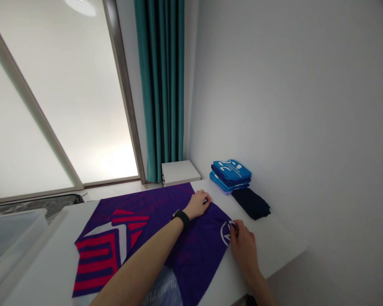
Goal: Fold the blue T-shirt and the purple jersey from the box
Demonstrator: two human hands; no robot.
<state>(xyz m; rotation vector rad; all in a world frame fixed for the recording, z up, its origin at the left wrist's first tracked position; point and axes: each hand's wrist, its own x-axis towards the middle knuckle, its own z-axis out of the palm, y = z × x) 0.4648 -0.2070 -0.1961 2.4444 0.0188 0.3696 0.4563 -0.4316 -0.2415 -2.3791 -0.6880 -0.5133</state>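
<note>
A purple printed shirt lies spread over the white table, with pink stripes and white bands on its left part. My left hand, a dark watch on its wrist, has its fingers curled onto the shirt's far right edge. Nearer to me, my right hand pinches the shirt's right corner beside a round white logo, which its fingers partly cover. My left forearm crosses over the shirt and hides some of its middle.
Behind my hands stands a stack of folded blue clothes, with a folded black garment in front of it. A clear plastic bin is at the left. A small white cabinet stands beyond the table near the green curtain.
</note>
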